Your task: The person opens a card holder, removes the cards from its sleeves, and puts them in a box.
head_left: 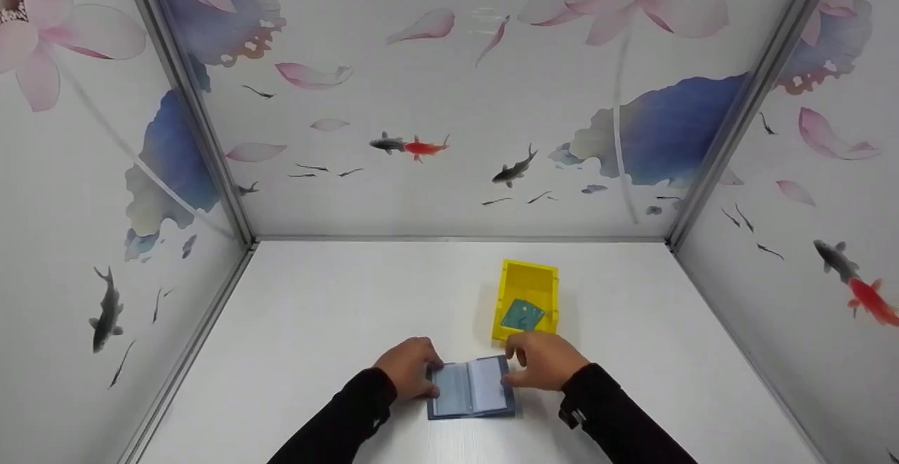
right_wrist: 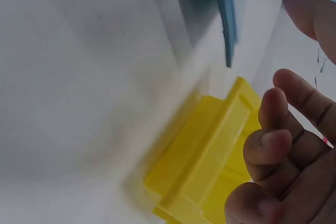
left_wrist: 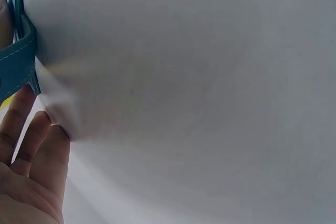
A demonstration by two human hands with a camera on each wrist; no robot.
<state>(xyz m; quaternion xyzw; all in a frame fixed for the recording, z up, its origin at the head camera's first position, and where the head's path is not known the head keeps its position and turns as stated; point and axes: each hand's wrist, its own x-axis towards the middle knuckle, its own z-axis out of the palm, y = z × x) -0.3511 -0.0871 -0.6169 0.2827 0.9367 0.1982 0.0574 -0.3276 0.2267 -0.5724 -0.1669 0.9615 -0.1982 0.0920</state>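
Note:
A blue card holder (head_left: 453,401) lies spread on the white table, showing clear sleeves and a white right-hand page. My left hand (head_left: 409,368) grips its left edge, thumb on the inside. In the left wrist view, fingers (left_wrist: 50,156) reach beside its stitched teal strap (left_wrist: 18,61). By the right edge is my right hand (head_left: 544,360); the right wrist view shows its thumb and bent fingers apart, with nothing between them. Several green cards (head_left: 523,315) lie in a yellow bin (head_left: 532,278) just beyond the right hand.
White panels printed with lotus flowers and fish enclose the table (head_left: 351,295) at the back and both sides. Grey metal strips (head_left: 456,239) run along the table's edges. The bin's near wall stands close to the right hand's knuckles.

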